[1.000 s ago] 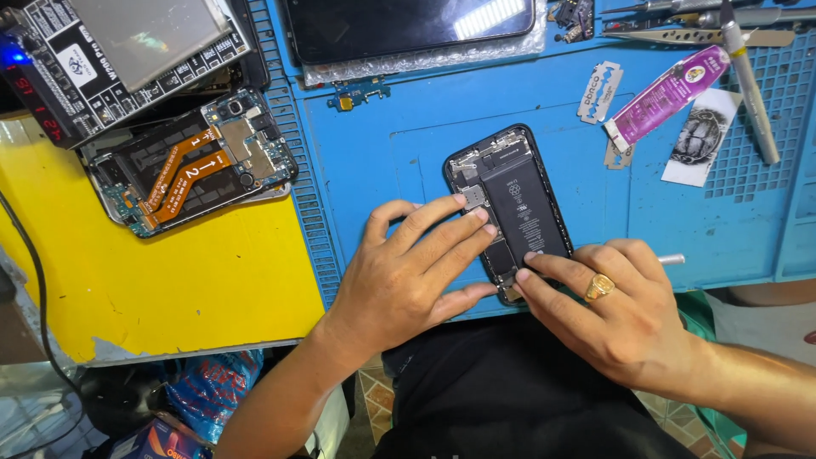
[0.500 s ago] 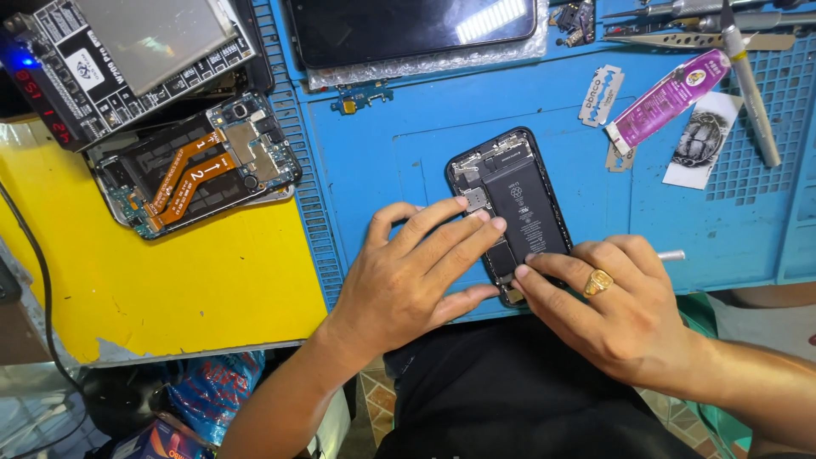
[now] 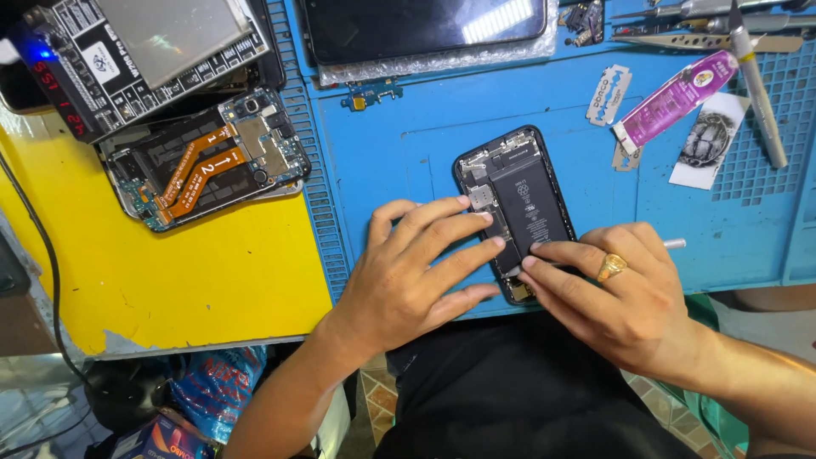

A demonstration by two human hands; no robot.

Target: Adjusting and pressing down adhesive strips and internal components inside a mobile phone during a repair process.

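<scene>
Two bare hands of yours rested on an opened black smartphone with its battery and circuit boards exposed [image 3: 518,200], which lay face-down near the front edge of a blue rubber repair mat [image 3: 425,127]. Your left hand [image 3: 416,276] lay flat, fingers spread and extended, fingertips pressing the phone's left side. Your right hand [image 3: 616,293], wearing a gold ring, had its fingers stretched out and pressing the phone's lower end, gripping nothing. Left of the phone, on a yellow tabletop [image 3: 195,272], sat a second dismantled phone with orange flex cables [image 3: 208,166]. Beyond the phone lay a dark glass screen panel [image 3: 416,25]. To the phone's upper right lay a razor blade [image 3: 608,93] and a purple glue tube [image 3: 676,98].
</scene>
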